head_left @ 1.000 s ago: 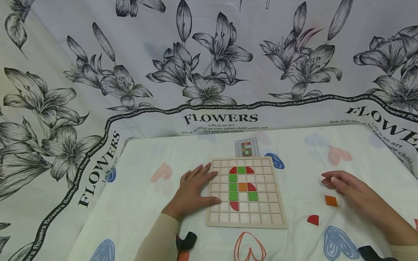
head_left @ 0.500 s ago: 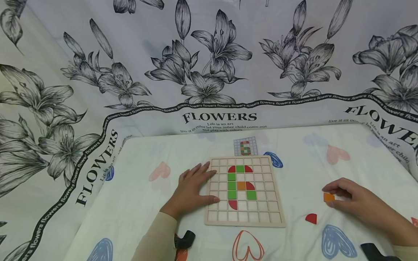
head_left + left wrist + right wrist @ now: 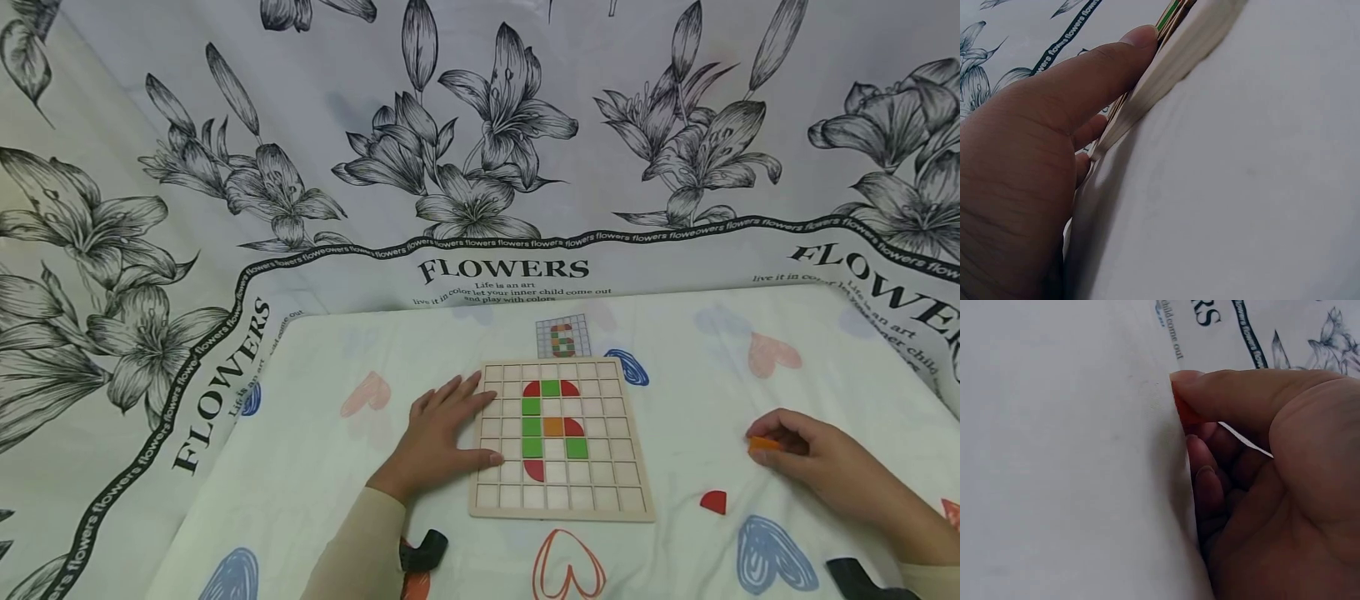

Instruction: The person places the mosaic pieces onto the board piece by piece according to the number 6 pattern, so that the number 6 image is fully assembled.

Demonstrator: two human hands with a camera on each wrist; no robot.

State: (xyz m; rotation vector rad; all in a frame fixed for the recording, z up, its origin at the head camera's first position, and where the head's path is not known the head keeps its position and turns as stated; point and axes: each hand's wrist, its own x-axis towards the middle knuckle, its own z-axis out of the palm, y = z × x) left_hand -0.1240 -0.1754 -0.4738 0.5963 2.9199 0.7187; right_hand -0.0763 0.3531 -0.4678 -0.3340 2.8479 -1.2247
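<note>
My left hand (image 3: 433,433) lies along the left edge of a wooden grid board (image 3: 622,492), fingers spread, with thumb and fingertips resting on its rim. Red quarter-circle, green square and orange square tiles sit in the board's cells, among them an orange tile (image 3: 553,427) near the middle. To the right of the board, my right hand (image 3: 813,450) pinches another orange square tile (image 3: 763,445) between thumb and fingers, tilted on edge. In the right wrist view that tile (image 3: 1186,411) shows under the thumb. A loose red quarter-circle tile (image 3: 714,502) lies just left of this hand.
Behind the board lies a small pattern card (image 3: 564,336) with a coloured grid figure. A white cloth printed with hearts (image 3: 775,355) covers the table. A flower-printed sheet (image 3: 480,167) hangs behind it. Part of a red piece (image 3: 951,510) shows at the far right edge.
My right hand has come down onto the orange square tile from just above it and taken it between thumb and fingers, tipping it up. My left hand stays on the board's edge.
</note>
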